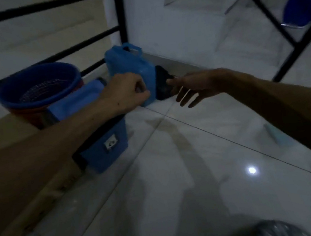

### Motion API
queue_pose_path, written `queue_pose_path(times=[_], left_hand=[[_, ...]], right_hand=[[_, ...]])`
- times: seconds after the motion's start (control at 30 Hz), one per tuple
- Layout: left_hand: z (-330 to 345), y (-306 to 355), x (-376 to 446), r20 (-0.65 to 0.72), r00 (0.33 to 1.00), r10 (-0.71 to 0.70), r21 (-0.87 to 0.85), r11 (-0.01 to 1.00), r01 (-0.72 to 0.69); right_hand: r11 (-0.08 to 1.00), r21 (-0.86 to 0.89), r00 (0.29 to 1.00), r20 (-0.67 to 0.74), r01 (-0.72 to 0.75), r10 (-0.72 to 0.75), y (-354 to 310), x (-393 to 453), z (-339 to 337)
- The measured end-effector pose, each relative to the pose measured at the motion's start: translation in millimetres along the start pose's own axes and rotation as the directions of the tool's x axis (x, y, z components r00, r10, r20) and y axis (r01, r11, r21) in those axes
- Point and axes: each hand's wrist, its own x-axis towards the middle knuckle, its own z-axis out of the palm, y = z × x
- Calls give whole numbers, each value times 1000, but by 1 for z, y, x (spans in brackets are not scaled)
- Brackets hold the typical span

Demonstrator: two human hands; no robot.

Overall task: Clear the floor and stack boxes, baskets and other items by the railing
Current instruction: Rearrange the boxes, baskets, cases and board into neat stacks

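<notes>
I see the left hand (pixel 126 92) far left, fingers curled tight, forearm stretched out. The right hand (pixel 192 87) reaches leftward, fingers straight and spread.

Open floor (pixel 203 151) on your right; to the left, the jerrycan (pixel 125 66), blue case (pixel 107 143) and basket (pixel 37 87) crowd against the railing (pixel 90 42).
</notes>
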Motion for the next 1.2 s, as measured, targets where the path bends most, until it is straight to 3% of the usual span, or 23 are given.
queue_pose_path(times=[0.1,0.17,0.23,0.33,0.47,0.53,0.6,0.77,0.93,1.2], left_hand=[[39,63,1,250,965,79,-192,981,-31],[69,111,-9,446,877,177,-292,955,-44],[95,158,-23,587,745,316,-358,927,-111],[120,221,-45,681,547,487,-463,865,-194],[143,275,-75,836,189,514,-482,855,-193],[157,284,-83,827,90,554,-530,824,-202],[162,287,-82,785,92,613,-591,784,-189],[152,281,-57,773,148,617,-634,765,114],[138,273,-42,769,131,625,-639,747,185],[125,241,-11,738,324,591,-674,653,344]], right_hand=[[993,-63,994,-40,-101,99,43,-40,-31],[982,-63,983,-58,-179,176,75,-66,-45],[967,-55,967,-66,-249,246,105,-89,-52],[927,-79,930,-47,-367,364,145,-116,-53],[865,-110,871,-35,-490,489,186,-141,-46],[854,-100,859,-40,-511,510,200,-151,-44],[850,-83,854,-36,-520,519,211,-159,-43],[837,-52,838,-36,-545,544,229,-169,-41],[833,-116,840,-32,-541,541,236,-165,-34],[858,-155,866,36,-489,500,228,-155,-20]])
